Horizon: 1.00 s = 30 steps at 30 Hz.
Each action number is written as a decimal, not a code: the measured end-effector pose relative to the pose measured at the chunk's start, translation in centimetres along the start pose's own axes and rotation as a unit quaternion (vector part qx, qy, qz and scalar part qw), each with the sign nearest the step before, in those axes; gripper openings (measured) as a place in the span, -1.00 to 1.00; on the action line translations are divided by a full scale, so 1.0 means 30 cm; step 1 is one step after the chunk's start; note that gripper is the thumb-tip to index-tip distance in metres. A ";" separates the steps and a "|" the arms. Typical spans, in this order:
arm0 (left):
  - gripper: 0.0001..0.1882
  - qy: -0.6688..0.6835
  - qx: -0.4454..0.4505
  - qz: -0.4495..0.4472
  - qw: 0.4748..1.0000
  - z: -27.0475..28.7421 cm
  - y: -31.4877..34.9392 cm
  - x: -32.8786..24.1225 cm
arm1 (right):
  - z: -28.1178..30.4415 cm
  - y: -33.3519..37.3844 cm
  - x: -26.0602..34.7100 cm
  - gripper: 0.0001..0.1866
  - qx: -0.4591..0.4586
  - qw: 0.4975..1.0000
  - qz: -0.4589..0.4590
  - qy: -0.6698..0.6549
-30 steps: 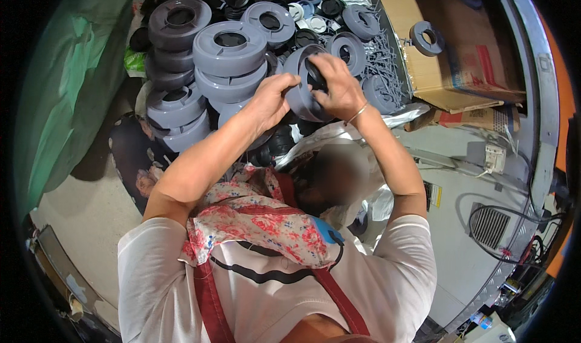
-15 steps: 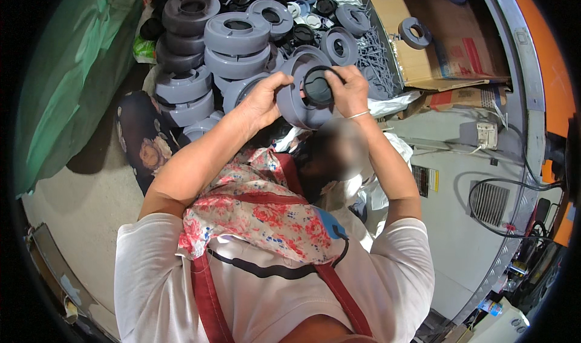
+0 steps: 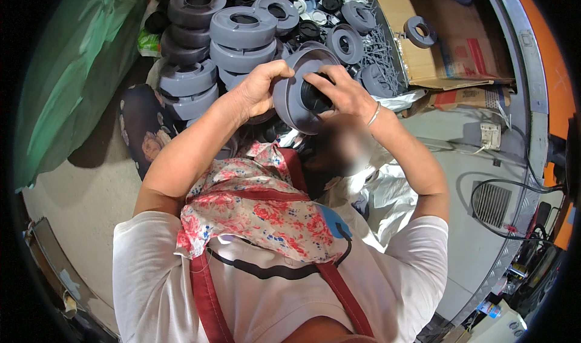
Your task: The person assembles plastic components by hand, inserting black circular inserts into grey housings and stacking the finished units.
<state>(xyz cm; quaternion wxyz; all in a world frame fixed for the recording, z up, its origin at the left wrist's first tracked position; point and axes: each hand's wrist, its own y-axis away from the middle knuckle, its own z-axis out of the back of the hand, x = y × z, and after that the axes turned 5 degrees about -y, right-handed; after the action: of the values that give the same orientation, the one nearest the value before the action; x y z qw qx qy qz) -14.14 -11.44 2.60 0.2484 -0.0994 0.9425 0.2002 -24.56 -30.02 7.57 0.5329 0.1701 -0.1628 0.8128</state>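
**Both hands hold a grey disc with a black insert**

The person holds a round grey plastic disc (image 3: 296, 95) in front of the chest, lifted up above the lap. The disc is tilted, so its open face looks toward the person and a little to the right.

The left hand (image 3: 259, 89) grips the left edge of the disc. The fingers curl over the upper rim and the palm lies against the outer side. This hand is closed firmly on the disc.

The right hand (image 3: 342, 92) is on the other side, touching the disc at its middle. Its fingers press on a black round part (image 3: 315, 98) that sits inside the centre hole of the disc. The fingers are bent and close together around this black part. So the disc is between the two hands, and both hands touch it.

Behind the hands, farther from the person, there are stacks of similar grey discs (image 3: 242, 31), several high, standing close to each other. To the right of them lies a heap of small grey pieces (image 3: 378, 49) and more single discs. A flat cardboard box (image 3: 460, 52) lies at the upper right with one grey ring (image 3: 419, 31) on it. A green sheet (image 3: 78, 70) covers the left side. The person wears a flowered cloth (image 3: 254, 210) and a red apron strap over a white shirt.
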 end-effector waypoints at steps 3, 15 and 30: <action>-0.69 0.026 -0.007 -0.053 0.998 -0.037 -0.004 0.014 | -0.012 -0.013 -0.001 -0.19 -0.080 0.989 -0.095 -0.080; -0.54 -0.122 -0.006 -0.141 0.982 -0.042 -0.069 0.078 | -0.056 0.007 -0.037 -0.38 -0.085 0.923 -0.310 -0.213; -0.30 -0.399 -0.077 -0.213 0.889 -0.046 -0.072 0.051 | -0.072 0.049 -0.208 -0.19 0.066 0.600 -0.477 -0.639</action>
<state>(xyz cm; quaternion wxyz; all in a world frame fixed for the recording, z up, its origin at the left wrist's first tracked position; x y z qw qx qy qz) -15.43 -14.10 2.22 0.6314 -0.2281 0.7023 0.2368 -23.82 -34.67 2.72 0.5922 0.7340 -0.3036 0.1355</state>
